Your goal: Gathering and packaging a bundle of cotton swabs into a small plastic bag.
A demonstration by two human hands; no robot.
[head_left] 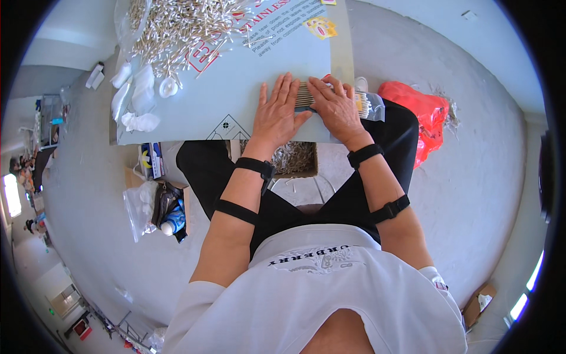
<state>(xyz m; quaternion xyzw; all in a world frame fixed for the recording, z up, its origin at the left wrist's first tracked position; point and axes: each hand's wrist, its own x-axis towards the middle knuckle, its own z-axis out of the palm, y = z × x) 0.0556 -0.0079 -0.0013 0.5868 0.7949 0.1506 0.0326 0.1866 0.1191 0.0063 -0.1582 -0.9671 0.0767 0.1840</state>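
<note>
My left hand [277, 115] lies flat on the board-like tabletop, its fingers stretched and slightly spread. Its fingertips and thumb are beside a row of cotton swabs [304, 96] with their sticks side by side. Over the right part of that row, my right hand [338, 109] bends its fingers around the swabs and a clear plastic bag [376, 108]. White cotton tips show in the bag's end, to the right of the hand. The palm and fingers hide the middle of the bundle. A bit of red shows behind the right fingertips.
A large heap of loose cotton swabs [174, 29] covers the table's far left. Nearer lie white cotton wads [141, 94] and a white roll [168, 87]. Yellow stickers [321, 27] are at the far right. Below stand a box of swabs [295, 159] and a red bag [415, 112].
</note>
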